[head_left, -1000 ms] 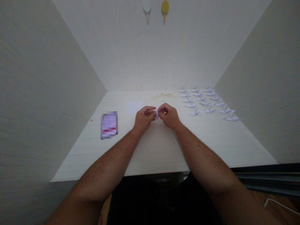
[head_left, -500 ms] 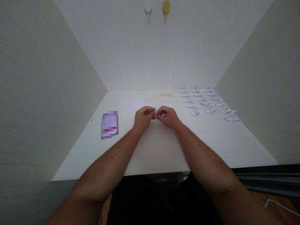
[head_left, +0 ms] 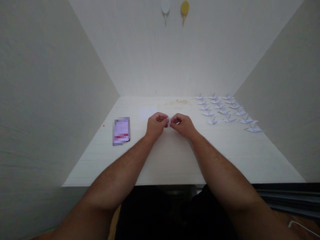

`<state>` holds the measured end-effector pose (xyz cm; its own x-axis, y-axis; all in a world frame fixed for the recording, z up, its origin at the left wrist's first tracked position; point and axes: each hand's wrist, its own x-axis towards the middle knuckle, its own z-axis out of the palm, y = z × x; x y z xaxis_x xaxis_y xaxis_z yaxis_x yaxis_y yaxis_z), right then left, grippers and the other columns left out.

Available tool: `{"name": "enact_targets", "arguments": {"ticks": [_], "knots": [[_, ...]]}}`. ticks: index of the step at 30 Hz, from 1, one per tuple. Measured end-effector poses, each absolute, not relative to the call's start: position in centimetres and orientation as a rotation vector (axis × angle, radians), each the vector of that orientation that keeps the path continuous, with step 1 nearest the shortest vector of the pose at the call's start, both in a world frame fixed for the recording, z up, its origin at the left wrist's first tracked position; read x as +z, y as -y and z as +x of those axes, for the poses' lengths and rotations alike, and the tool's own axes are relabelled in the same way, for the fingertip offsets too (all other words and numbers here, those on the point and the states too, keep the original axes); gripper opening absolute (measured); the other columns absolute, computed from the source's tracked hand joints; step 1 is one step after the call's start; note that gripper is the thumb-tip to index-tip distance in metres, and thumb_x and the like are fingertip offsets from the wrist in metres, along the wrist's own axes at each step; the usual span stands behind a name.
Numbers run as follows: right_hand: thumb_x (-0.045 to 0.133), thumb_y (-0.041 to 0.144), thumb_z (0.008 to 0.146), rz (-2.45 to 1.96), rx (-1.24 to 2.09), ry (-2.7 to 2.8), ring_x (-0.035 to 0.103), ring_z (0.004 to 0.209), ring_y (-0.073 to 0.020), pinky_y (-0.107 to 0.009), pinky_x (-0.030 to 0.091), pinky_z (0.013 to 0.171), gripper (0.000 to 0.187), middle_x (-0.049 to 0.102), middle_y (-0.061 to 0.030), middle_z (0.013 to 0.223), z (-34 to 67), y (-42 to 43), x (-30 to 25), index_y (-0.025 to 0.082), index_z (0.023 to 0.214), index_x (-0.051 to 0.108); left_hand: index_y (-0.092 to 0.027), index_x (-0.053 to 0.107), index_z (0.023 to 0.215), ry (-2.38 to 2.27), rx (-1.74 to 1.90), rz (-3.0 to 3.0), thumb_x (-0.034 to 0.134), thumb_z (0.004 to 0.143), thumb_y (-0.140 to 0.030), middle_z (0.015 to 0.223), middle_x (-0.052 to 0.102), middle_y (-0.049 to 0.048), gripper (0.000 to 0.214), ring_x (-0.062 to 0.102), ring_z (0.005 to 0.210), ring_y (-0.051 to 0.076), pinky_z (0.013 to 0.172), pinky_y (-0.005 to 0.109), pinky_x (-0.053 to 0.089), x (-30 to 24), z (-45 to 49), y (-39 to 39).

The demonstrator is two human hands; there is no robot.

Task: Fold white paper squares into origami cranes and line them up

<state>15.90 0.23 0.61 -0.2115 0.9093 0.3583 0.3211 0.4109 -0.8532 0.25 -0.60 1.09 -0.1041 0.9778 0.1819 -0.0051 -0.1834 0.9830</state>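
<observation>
A small folded piece of white paper (head_left: 169,122) is pinched between my two hands over the middle of the table. My left hand (head_left: 156,125) grips its left side with thumb and fingertips. On the other side, my right hand (head_left: 183,124) has its thumb and fingers closed on the paper. Most of the paper is hidden by the fingers, so its folded shape cannot be made out. Behind my left hand lies a flat pale sheet of paper (head_left: 147,111).
Several white paper cranes (head_left: 221,107) stand in rows at the table's back right. A flat device with a blurred screen (head_left: 121,131) lies to the left. Walls enclose the white table (head_left: 172,160) on three sides; two hooks (head_left: 185,8) hang on the back wall.
The camera view has turned slightly, so the scene sits further right. The paper between the fingers shows a little broader; both hands keep their pinch.
</observation>
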Motion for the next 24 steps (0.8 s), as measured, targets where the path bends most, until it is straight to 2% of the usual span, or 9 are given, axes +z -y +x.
{"name": "enact_targets", "arguments": {"ticks": [6,9,13,17,24], "knots": [[0.064,0.026,0.072,-1.087,0.846,1.749,0.06,0.062,-0.0135,-0.028,0.048,0.06,0.008,0.067,-0.0009,0.068,15.82,-0.12,0.89,0.019,0.072,0.066,-0.016,0.062,0.079,-1.154,1.432,1.207,0.074,0.066,-0.025,0.061,0.062,-0.0022,0.019,0.058,0.051,0.01,0.053,0.025,0.051,1.02,0.19,0.49],[0.068,0.029,0.071,-1.078,0.868,1.727,0.061,0.063,-0.0138,-0.028,0.049,0.06,0.011,0.069,-0.0014,0.07,15.74,0.05,1.03,0.019,0.074,0.068,-0.017,0.06,0.08,-1.12,1.47,1.127,0.074,0.065,-0.024,0.063,0.062,-0.0027,0.022,0.059,0.052,0.01,0.056,0.026,0.053,0.84,0.12,0.32],[0.074,0.033,0.068,-1.077,0.854,1.671,0.062,0.065,-0.014,-0.028,0.051,0.062,0.017,0.07,-0.0016,0.072,15.71,0.18,1.12,0.019,0.074,0.066,-0.017,0.057,0.081,-1.065,1.506,1.081,0.074,0.065,-0.024,0.068,0.064,-0.0026,0.025,0.061,0.056,0.01,0.062,0.028,0.057,0.78,0.18,0.34],[0.073,0.031,0.07,-1.088,0.769,1.633,0.062,0.064,-0.0137,-0.028,0.051,0.062,0.014,0.069,-0.0014,0.072,15.65,0.17,1.06,0.019,0.073,0.066,-0.017,0.056,0.083,-1.02,1.508,1.102,0.074,0.065,-0.023,0.073,0.065,-0.002,0.026,0.064,0.063,0.01,0.07,0.031,0.058,0.84,0.31,0.51],[0.067,0.034,0.078,-1.063,0.716,1.606,0.064,0.071,-0.0153,-0.029,0.054,0.065,0.014,0.071,-0.003,0.079,15.34,0.45,1.36,0.02,0.075,0.068,-0.017,0.06,0.079,-1.058,1.473,1.253,0.077,0.062,-0.025,0.065,0.063,-0.0031,0.026,0.062,0.059,0.011,0.062,0.027,0.054,0.8,0.2,0.54]]}}
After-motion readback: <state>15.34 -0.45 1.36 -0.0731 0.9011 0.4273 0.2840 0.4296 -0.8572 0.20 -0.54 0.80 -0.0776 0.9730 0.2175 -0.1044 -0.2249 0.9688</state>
